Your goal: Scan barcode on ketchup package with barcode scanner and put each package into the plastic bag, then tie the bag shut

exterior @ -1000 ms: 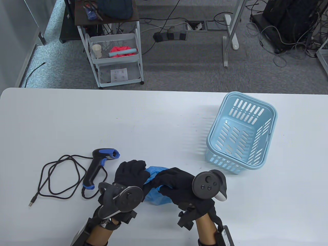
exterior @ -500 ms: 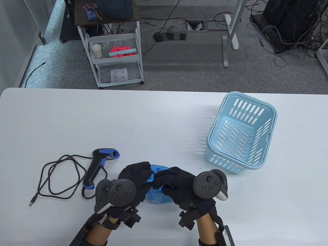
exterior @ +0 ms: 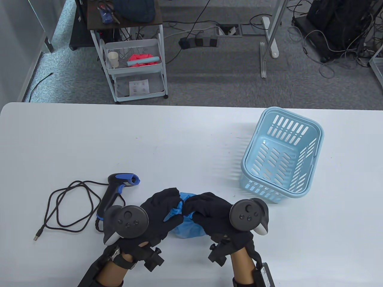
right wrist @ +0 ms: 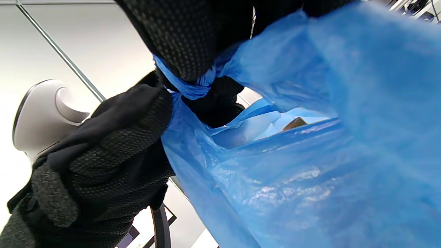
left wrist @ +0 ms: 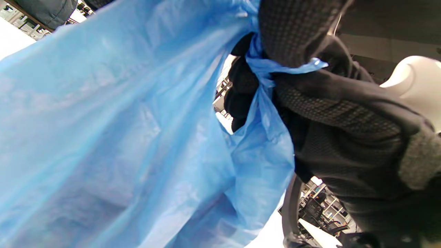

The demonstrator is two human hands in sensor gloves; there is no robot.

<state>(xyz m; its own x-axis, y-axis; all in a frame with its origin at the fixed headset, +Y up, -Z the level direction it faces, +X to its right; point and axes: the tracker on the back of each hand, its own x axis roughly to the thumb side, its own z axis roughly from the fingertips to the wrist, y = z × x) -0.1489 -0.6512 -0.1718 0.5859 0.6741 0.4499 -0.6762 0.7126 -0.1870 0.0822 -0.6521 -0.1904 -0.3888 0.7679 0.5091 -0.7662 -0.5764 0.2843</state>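
The blue plastic bag (exterior: pixel 188 228) sits low and centre in the table view, bunched between two gloved hands, and its handles are crossing right now into a twisted knot (right wrist: pixel 200 88) that shows plainly in the right wrist view, a thin blue band cinched tight under the fingers. The left hand (exterior: pixel 158 209) has swung round since a second ago: its tracker, then tilted on edge at the lower left of the bag, now lies flat facing up, and the fingers curl onto one handle strip and pinch it. The right hand (exterior: pixel 206 209) has crept a touch to the right while pinching the other strip, so the two sets of knuckles now meet just above the bag, fingertips nearly touching. That reads as the pull-through of the knot, the closing stage of the job. Through a gap below the knot, the right wrist view shows something pale and a brownish corner inside, likely the ketchup packages, though too hidden to be sure. The opening is not fully drawn shut; the gap remains, so one more tug looks needed. To the left, the barcode scanner (exterior: pixel 115 194) lies on its side, apart from both hands, cable (exterior: pixel 68 206) looped beyond it. At the right of the frame the light blue basket (exterior: pixel 317 140) shows nothing inside.
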